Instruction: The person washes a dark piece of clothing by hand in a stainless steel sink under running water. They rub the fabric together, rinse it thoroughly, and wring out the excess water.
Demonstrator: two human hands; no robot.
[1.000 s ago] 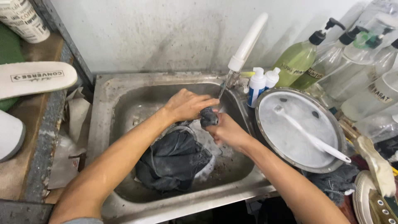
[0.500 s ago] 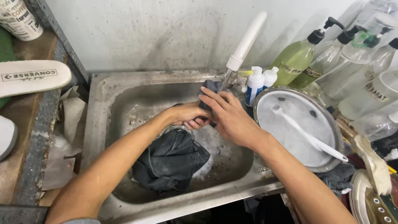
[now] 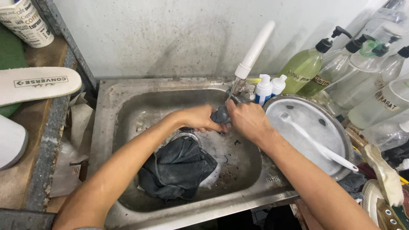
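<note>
Your left hand (image 3: 197, 118) and right hand (image 3: 246, 119) both pinch a dark wad (image 3: 220, 115) under the tap (image 3: 252, 54), above the cloth (image 3: 177, 168) in the sink (image 3: 106, 110).

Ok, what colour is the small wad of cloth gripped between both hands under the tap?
Dark grey, wet; the small wad of cloth sits between left hand and right hand. Head view, the only one.

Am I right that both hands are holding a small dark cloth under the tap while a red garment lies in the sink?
Not quite: the head view shows the garment in the sink is dark grey, not red. Both hands, left and right, do hold the small dark cloth under the tap.
</note>
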